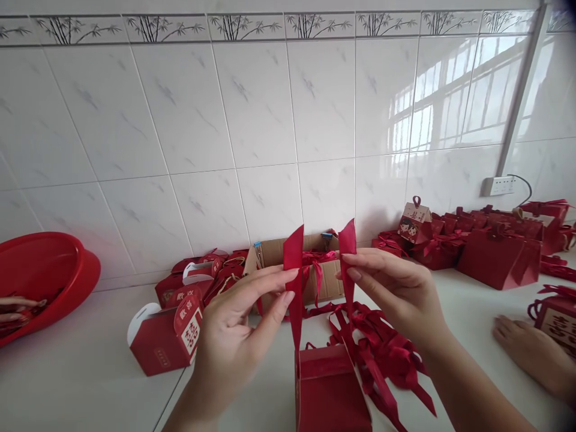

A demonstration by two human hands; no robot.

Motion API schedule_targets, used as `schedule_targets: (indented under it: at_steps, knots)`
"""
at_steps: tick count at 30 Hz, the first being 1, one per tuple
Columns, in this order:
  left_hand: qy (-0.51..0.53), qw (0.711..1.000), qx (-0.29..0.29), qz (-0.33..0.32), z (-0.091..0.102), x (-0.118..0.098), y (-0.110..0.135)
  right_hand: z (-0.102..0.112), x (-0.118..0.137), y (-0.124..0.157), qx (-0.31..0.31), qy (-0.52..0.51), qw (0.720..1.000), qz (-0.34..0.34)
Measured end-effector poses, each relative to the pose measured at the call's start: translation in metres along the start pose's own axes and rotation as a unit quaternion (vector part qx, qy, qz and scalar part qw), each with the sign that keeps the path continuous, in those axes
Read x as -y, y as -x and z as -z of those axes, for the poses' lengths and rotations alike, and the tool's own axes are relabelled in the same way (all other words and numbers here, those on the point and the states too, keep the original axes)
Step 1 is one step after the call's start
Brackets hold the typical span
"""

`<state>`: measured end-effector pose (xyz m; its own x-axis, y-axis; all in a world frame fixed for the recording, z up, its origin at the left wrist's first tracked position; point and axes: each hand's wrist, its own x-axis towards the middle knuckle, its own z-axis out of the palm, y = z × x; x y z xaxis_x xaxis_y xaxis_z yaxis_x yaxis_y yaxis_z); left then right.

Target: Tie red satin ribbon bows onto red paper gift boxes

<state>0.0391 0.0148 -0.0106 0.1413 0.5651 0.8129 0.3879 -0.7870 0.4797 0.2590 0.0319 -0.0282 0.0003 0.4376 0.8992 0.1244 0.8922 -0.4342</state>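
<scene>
A red ribbon [293, 300] runs up from both sides of a dark red gift box [333, 396] on the table in front of me. My left hand [245, 327] pinches one ribbon end between thumb and fingers, holding it upright above the box's left edge. The other end stands up in a pinch of my right hand [396, 291], to the right. Both ends are about level and apart, with no knot between them. Beside the box, under my right hand, lies a heap of loose red ribbons [391, 354].
An open cardboard carton [328, 281] with ribbons stands against the tiled wall. Red gift boxes [164, 339] sit at left, and more boxes [495, 258] line the right. Another person's hand [533, 351] rests at right; another hand [20, 309] reaches into a red basin [74, 282].
</scene>
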Motion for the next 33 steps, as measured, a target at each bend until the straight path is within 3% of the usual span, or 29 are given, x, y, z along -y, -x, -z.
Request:
schedule_targets:
  at_steps: [10,16,24,29,33]
  knots:
    - [-0.022,0.999,-0.028,-0.031,0.001,0.003,0.001,0.001,-0.002,0.001,-0.01,0.008,1.0,0.014]
    - [-0.011,0.999,-0.046,-0.003,-0.001,0.003,0.0,0.002,0.0,0.0,-0.019,-0.012,1.0,-0.008]
    - [-0.029,0.998,-0.033,-0.034,-0.002,0.003,-0.002,0.0,-0.001,0.002,-0.014,-0.1,0.991,-0.091]
    - [0.011,0.999,-0.027,0.016,-0.006,-0.003,-0.002,-0.001,0.004,0.002,0.009,-0.173,0.974,-0.145]
    - [0.074,0.996,0.016,0.054,-0.009,-0.007,-0.003,-0.005,0.007,0.003,0.036,-0.207,0.959,-0.19]
